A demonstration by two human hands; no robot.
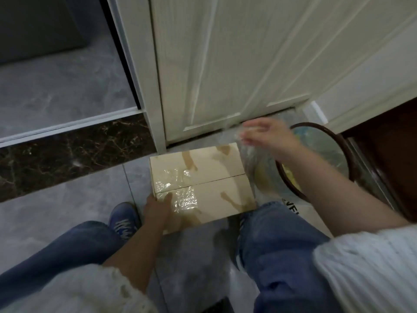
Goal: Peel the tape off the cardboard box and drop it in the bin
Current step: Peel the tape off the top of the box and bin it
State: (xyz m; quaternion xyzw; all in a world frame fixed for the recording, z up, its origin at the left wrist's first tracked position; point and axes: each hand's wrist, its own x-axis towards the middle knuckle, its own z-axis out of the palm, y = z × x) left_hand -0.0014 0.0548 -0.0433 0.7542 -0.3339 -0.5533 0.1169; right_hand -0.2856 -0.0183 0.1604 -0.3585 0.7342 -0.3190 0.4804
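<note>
A tan cardboard box lies flat on the grey floor between my knees, flaps closed, with crinkled clear tape still stuck over its left half. My left hand presses on the box's near left corner with straight fingers. My right hand is raised beyond the box's far right corner and pinches a peeled strip of clear tape that hangs down beside the box. The round bin, dark-rimmed and lined with a clear bag, stands just to the right of that hand.
A white panelled door and its frame stand right behind the box. A dark cabinet is at the right of the bin. My jeans-clad knees and a blue shoe flank the box.
</note>
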